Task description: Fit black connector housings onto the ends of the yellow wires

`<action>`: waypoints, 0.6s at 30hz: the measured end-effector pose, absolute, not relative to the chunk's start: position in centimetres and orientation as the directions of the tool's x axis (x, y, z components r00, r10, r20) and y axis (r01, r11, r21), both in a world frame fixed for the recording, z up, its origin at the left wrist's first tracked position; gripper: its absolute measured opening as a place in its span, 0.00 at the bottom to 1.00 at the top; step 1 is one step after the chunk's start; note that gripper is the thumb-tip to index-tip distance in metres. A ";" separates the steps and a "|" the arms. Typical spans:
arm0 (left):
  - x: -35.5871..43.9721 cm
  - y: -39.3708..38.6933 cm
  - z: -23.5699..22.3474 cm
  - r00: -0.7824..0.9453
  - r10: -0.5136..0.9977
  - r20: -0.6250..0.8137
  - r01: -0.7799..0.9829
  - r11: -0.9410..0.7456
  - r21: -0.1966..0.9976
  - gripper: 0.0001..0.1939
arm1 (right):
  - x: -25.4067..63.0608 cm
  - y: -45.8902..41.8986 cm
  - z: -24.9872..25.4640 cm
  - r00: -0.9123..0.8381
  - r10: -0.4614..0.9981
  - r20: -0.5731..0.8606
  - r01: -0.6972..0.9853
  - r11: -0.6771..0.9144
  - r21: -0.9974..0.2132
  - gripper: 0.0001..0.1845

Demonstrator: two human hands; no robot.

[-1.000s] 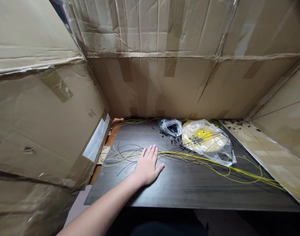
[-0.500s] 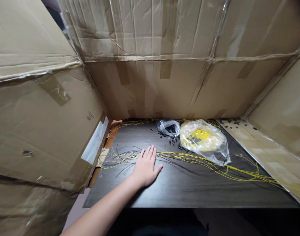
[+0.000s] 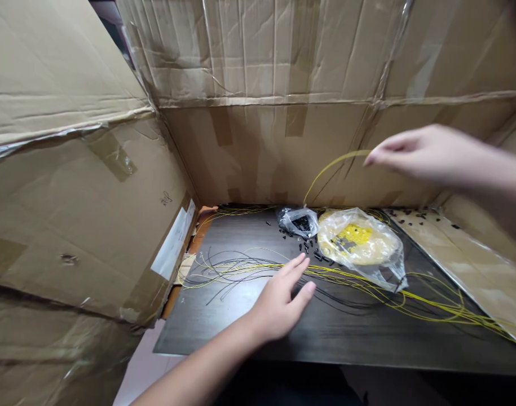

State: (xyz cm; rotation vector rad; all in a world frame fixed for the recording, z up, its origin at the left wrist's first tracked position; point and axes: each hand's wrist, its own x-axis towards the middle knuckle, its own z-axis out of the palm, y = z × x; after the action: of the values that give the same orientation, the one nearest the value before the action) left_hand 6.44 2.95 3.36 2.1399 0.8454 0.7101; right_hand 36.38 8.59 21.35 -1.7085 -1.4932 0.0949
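My left hand (image 3: 283, 299) is held over the bundle of thin yellow and black wires (image 3: 346, 275), fingers stretched and thumb apart, with nothing in it. Whether it touches the wires I cannot tell. Up at the right, my right hand (image 3: 414, 148) pinches one end of a yellow wire (image 3: 327, 166), which arcs down to the left in front of the back wall. The rest of the bundle lies across the dark tabletop (image 3: 317, 344), its loose ends fanned out at the left. Motion blurs my right hand and forearm.
Behind the wires sit a clear bag of yellow pieces (image 3: 354, 237) and a smaller bag of black pieces (image 3: 300, 223). Small black parts (image 3: 306, 247) lie loose near them. Cardboard walls (image 3: 258, 158) stand around the table; more black bits (image 3: 422, 215) rest on the right cardboard.
My right hand has come into view at the right, holding a yellow wire. My left hand has moved right along the bundle, its fingers lifted from their flat pose.
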 end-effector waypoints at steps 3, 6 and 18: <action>8.5 3.0 3.4 0.567 0.810 0.150 0.101 -0.249 0.963 0.29 | 32.9 9.0 16.5 -0.034 0.940 0.340 0.779 0.239 -0.580 0.21; 10.1 4.1 3.1 0.543 0.839 0.033 -0.220 0.104 0.970 0.33 | 28.1 7.7 11.2 -0.151 0.917 0.370 0.733 0.355 -0.580 0.15; 7.0 9.2 2.7 0.302 0.953 0.015 -0.119 0.021 0.993 0.31 | 22.5 2.0 2.8 -0.367 0.899 0.238 0.839 0.430 -0.333 0.14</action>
State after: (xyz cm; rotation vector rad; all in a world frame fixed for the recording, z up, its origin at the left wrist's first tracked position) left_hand 6.99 9.19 2.67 1.2485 0.8976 1.0341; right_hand 22.52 2.01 2.75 -1.4804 -2.3075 0.2172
